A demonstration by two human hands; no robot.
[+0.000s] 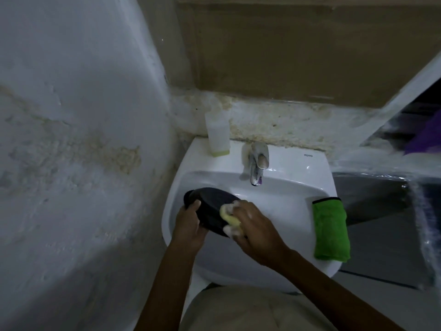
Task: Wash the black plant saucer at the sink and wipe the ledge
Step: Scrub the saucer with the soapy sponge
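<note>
While the saucer (210,206) is hanging tilted above the left side of the sink (298,168), the left hand (188,225) is gripping its near-left rim, with the thumb lying on top and the fingers going out of sight beneath. The right hand (255,230) is pressing a yellow sponge (229,215) against the saucer's near edge, its sudsy fingers curling round the sponge. A green cloth (331,230) is lying folded along the sink's right rim. Behind the basin a tap (257,163) is standing mid-deck, and a pale bottle (217,134) is standing just left of it, against the stained ledge (274,120). A peeling white wall (71,139) is filling the left.
</note>
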